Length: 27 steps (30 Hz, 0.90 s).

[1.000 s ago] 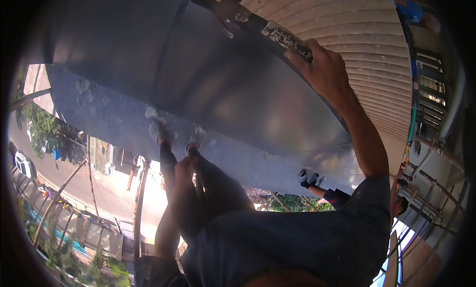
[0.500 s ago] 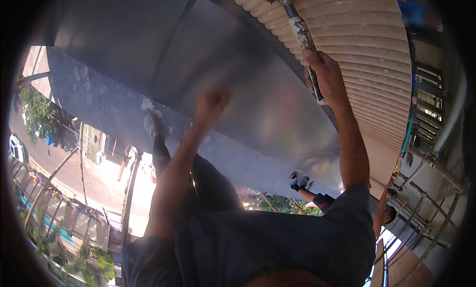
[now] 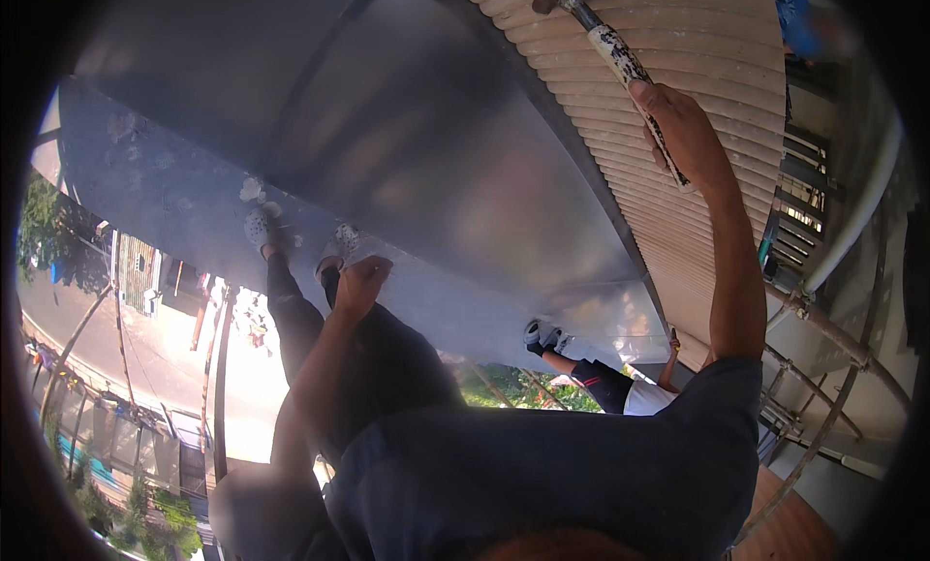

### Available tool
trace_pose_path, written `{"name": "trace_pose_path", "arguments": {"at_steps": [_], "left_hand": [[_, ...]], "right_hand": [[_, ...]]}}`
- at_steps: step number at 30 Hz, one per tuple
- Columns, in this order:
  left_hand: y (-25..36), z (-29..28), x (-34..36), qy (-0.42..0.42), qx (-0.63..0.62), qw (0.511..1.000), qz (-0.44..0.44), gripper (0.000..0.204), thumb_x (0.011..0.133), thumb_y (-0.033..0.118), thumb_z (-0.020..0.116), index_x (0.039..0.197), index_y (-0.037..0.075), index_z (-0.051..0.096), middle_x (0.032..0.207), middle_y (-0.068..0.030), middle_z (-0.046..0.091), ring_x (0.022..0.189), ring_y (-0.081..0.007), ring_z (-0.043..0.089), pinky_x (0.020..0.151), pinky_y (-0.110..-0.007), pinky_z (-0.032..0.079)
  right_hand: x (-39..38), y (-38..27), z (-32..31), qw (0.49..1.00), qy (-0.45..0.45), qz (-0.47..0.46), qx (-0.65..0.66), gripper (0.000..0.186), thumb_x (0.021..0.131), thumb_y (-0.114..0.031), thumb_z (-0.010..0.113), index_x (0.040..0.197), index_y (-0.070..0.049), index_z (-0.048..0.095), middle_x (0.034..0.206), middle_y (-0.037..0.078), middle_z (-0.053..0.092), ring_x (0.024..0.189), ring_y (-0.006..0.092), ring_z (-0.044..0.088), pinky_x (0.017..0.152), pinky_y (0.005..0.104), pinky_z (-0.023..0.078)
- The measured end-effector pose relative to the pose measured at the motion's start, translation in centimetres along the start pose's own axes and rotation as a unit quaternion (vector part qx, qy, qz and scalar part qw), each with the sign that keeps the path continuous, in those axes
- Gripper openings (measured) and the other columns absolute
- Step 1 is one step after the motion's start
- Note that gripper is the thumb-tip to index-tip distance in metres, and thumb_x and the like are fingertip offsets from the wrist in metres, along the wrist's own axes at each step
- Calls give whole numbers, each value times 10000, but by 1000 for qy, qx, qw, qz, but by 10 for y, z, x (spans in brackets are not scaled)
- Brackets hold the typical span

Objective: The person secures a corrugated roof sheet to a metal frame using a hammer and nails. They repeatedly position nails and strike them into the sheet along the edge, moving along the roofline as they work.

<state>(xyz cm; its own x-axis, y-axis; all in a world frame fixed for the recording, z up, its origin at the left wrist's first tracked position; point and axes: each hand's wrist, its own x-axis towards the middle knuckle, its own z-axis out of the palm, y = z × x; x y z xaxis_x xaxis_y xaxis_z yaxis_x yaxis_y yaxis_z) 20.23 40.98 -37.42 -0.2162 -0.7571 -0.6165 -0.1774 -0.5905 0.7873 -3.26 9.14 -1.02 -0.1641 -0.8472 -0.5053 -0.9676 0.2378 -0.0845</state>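
My right hand is wrapped round the lower grip of a hammer. Pale, flaking paint covers the handle, and the head points up and away over a cream corrugated sheet. Lower and to the left, my left hand is curled closed above my shoes, near the edge of a smooth dark panel. Whatever its fingers may hold is hidden. Both of my feet stand on a grey ledge marked with whitish splotches.
A co-worker in dark shorts is on the ledge to the right, one hand at the corrugated sheet. Scaffold poles cross at the right. Beyond the ledge's left edge, a street lies far below, with more poles.
My left hand has drawn back from over the dark panel toward my shoes. My right hand, still gripping the hammer, has shifted right. The view has turned, and more of the co-worker shows.
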Motion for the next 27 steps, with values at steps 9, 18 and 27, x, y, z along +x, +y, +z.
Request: {"name": "trace_pose_path", "arguments": {"at_steps": [9, 18, 27], "left_hand": [[-24, -30, -8, 32, 33, 998, 43, 242, 943, 208, 635, 1073, 43, 757, 864, -167, 741, 828, -270, 730, 774, -368, 538], [-48, -48, -22, 34, -39, 998, -40, 277, 947, 244, 626, 1079, 38, 757, 948, -161, 753, 923, -293, 731, 836, -380, 536], [-63, -44, -30, 24, -39, 998, -48, 295, 955, 263, 616, 1097, 42, 751, 981, -154, 762, 984, -289, 736, 886, -372, 533]], "right_hand": [[9, -32, -30, 995, -32, 0, -100, 600, 1004, -654, 511, 864, -72, 551, 586, -1, 477, 404, 91, 450, 380, 269, 379], [3, -37, -24, 999, -2, 2, -38, 575, 1003, -591, 556, 842, -40, 577, 584, -4, 462, 448, 89, 446, 417, 282, 374], [-1, -28, -13, 999, 7, 2, -40, 572, 1006, -608, 543, 857, -57, 583, 579, -21, 457, 426, 88, 440, 410, 281, 373]]}}
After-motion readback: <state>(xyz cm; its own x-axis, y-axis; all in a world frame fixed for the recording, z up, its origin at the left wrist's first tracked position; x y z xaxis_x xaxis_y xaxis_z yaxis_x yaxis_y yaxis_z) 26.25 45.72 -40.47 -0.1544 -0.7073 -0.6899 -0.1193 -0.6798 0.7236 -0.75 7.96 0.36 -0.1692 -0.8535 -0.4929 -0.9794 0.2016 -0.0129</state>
